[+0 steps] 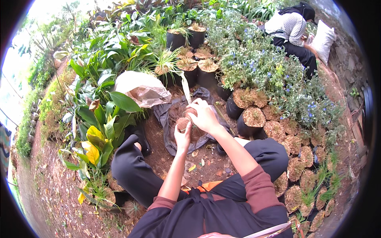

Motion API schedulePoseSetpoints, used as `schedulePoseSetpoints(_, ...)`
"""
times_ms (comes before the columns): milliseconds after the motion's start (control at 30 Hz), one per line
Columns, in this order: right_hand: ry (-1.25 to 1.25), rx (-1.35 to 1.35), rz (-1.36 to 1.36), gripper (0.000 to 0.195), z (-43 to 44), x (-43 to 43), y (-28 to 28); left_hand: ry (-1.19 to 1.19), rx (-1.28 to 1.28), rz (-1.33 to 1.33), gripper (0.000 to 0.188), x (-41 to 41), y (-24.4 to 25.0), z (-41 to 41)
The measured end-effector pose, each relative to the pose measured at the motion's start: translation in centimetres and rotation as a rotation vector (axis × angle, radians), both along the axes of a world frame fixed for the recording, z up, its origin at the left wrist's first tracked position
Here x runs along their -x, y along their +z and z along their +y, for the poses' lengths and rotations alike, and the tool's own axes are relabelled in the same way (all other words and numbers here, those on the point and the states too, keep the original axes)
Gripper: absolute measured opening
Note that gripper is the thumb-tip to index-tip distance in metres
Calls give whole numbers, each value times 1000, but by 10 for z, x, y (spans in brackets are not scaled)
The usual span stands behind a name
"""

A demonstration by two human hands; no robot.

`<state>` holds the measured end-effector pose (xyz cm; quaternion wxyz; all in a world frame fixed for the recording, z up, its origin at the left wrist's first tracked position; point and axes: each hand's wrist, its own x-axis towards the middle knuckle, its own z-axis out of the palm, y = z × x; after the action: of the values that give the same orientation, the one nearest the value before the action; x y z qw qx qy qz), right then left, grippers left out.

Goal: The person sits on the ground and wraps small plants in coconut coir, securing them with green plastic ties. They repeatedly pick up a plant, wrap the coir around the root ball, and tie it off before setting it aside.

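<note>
In my left hand (182,137) I hold a small brown ball of coconut-like fibre (182,122), thumb and fingers around its lower side. My right hand (204,116) is bent over it from the right, its fingertips close to the ball and to another brown fibrous lump (191,112). What the right fingers pinch is hidden. A pale flat strip (185,86) rises just beyond the right fingers. Under both hands lies a black plastic sheet (166,142) with loose brown fibre (176,110) heaped on it.
A crumpled whitish bag (140,87) lies beyond my left knee. Leafy plants (101,119) crowd the left. Several black grow bags (251,123) line the right, beside blue-flowered shrubs (253,56). A person (290,29) bends by a white sack (323,41) at far right.
</note>
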<state>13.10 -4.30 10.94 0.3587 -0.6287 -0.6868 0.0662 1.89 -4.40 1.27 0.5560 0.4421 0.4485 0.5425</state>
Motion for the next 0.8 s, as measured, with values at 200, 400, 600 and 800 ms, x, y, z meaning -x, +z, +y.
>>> schedulePoseSetpoints(200, -30, 47, -38, 11, 15, 5, -7, -39, 15, 32, 59, -1, -11, 2)
schedulePoseSetpoints(400, -40, 150, 256, 7, -13, 2, -10, 1, 10, -16, 62, -3, -17, 6)
schedulePoseSetpoints(600, -110, 47, 381, 6, -43, 3, -32, 60, -16, -51, 43, -5, -5, 0)
schedulePoseSetpoints(800, -171, 12, 332, 6, -59, 10, -55, 59, 78, -91, 36, -3, -18, 4)
